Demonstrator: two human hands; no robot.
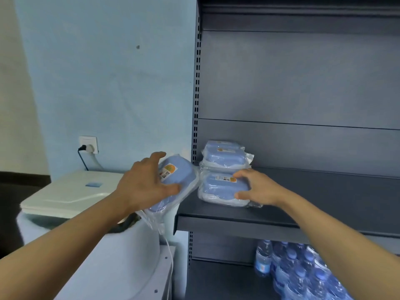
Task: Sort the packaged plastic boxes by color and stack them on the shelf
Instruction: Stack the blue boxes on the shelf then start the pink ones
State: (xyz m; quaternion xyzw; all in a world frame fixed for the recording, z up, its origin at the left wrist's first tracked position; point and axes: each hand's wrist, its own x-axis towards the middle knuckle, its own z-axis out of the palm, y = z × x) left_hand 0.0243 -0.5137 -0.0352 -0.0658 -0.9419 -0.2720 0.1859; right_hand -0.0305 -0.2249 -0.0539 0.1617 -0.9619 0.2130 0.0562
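Note:
My left hand [144, 182] grips a blue plastic box in clear wrap [173, 180], tilted and held in the air just left of the grey shelf [227, 215]. On the shelf's left end stands a stack of two wrapped blue boxes: the bottom box [218, 189] and the top box [225, 155]. My right hand [257, 187] holds the right end of the bottom box, fingers over its top and thumb at its front edge. Each box carries an orange and white label.
A white appliance with a lid [71, 191] stands left of the shelf unit, below a wall socket [88, 145] with a black plug. Packs of water bottles [303, 271] fill the lower shelf. The shelf board to the right of the stack is bare.

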